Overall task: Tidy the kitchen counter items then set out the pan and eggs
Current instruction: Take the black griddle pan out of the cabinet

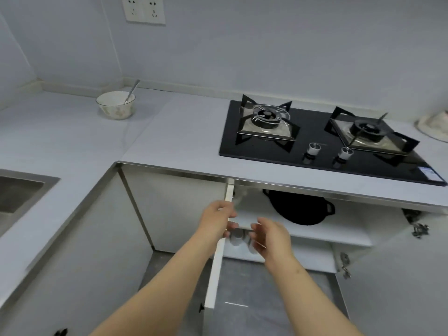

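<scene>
A black pan [300, 209] lies on the upper shelf inside the open cabinet under the gas stove [315, 141]. My left hand [215, 219] grips the top edge of the cabinet's left door [214, 275], which stands swung out toward me. My right hand [271, 236] hovers at the shelf's front with its fingers loosely curved and spread. Just left of those fingers is a small white container with a grey lid [236, 237], blurred; I see no grip on it. No eggs are in view.
A white bowl with a spoon [116, 104] sits at the counter's back left. A sink [17, 197] is at the left edge. The right cabinet door [397, 275] also hangs open. A cloth-like item [434, 124] lies at the far right.
</scene>
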Available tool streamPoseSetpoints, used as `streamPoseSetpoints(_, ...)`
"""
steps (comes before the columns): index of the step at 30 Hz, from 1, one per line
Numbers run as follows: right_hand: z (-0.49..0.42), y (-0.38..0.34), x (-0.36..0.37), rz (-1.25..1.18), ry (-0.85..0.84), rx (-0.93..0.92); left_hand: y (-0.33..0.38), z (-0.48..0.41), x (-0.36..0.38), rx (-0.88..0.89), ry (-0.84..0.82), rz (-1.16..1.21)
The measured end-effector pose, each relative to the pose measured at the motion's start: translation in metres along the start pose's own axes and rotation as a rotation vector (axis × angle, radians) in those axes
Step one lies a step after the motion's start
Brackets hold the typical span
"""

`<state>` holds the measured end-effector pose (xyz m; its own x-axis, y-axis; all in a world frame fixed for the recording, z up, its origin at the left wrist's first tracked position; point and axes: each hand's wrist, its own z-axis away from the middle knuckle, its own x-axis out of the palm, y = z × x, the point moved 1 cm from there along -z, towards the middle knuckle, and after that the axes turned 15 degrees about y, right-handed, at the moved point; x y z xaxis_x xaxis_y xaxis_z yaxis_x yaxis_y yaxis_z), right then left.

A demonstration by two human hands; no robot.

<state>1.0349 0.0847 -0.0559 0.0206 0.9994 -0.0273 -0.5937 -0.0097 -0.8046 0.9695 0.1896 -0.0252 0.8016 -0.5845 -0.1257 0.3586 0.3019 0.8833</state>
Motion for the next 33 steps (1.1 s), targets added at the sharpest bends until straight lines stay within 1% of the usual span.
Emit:
streamPoseSetpoints(5, -0.015, 0.002, -0.091, 0.036, 0.035, -0.001, -0.024, 0.047, 0.062, -0.034, -0.024, 0.021)
streamPoseSetpoints(8, -0.025, 0.006, -0.128, 0.068, 0.053, 0.026, -0.039, 0.065, 0.092, -0.077, -0.036, 0.02)
streamPoseSetpoints(11, -0.039, 0.009, -0.15, 0.063, 0.081, 0.064, -0.051, 0.075, 0.111, -0.114, -0.033, -0.003)
streamPoseSetpoints(15, -0.06, 0.01, -0.158, 0.055, 0.093, 0.117, -0.061, 0.069, 0.131, -0.128, -0.037, -0.09)
streamPoseSetpoints(19, -0.081, 0.005, -0.152, 0.051, 0.1, 0.171, -0.062, 0.044, 0.149, -0.128, -0.049, -0.14)
streamPoseSetpoints(25, -0.124, -0.017, -0.158, 0.034, 0.177, 0.19, -0.057, 0.011, 0.192, -0.149, -0.161, -0.203)
streamPoseSetpoints(33, -0.184, -0.029, -0.175, 0.019, 0.165, 0.276, -0.067, -0.014, 0.248, -0.224, -0.093, -0.224)
